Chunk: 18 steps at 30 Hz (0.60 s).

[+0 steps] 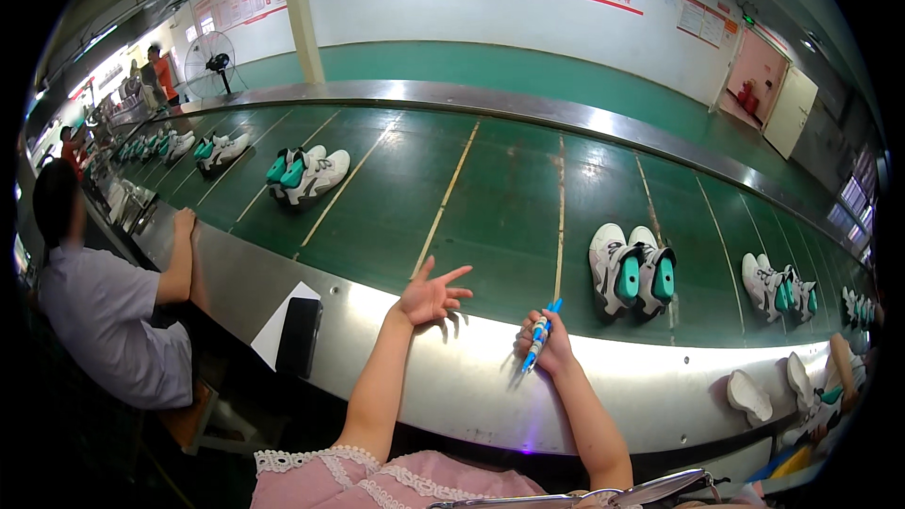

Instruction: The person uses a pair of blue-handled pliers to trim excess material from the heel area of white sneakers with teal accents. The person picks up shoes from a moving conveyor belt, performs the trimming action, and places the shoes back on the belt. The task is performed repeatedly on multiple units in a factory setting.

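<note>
My left hand (434, 296) lies palm up with fingers spread over the near edge of the green conveyor belt (490, 198), holding nothing. To its right my right hand (555, 343) is closed round a slim bundle of what look like blue pens (536, 341), above the metal ledge. Beyond my right hand, a pair of white and grey sneakers (617, 269) with green inserts stands on the belt. Farther left on the belt is another such pair of sneakers (316, 177). A third pair of sneakers (781, 288) stands at the right.
A black phone (300, 337) lies on white paper (271, 337) on the metal ledge (443, 382). Loose white soles (750, 398) lie at the right, near another person's arm (842, 365). A seated person (108, 311) rests an arm on the ledge at left.
</note>
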Motion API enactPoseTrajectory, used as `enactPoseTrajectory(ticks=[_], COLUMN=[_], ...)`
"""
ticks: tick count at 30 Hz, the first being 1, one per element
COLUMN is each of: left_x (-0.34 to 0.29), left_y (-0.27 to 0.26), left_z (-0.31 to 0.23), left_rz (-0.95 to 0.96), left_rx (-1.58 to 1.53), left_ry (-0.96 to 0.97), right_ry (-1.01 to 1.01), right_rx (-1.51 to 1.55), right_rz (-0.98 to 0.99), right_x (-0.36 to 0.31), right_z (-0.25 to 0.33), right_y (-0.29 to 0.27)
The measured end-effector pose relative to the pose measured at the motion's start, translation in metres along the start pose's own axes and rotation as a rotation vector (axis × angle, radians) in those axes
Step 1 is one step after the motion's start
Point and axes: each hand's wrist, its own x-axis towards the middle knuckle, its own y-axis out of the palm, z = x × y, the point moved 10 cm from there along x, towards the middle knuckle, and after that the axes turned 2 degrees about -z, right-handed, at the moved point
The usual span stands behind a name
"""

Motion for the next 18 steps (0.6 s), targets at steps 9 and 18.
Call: enactPoseTrajectory(ticks=[9,18], left_x=[0.005,0.003], left_y=[-0.008,-0.021], left_z=[0.002,-0.005], left_rz=[-0.165,-0.231], left_rx=[0.075,0.142], left_ry=[0.023,0.042], right_ry=[0.012,-0.012], right_rx=[-0.005,0.021], right_rz=[0.024,-0.065], right_x=[0.005,0.007], right_z=[0.0,-0.005], right_y=[-0.01,0.0])
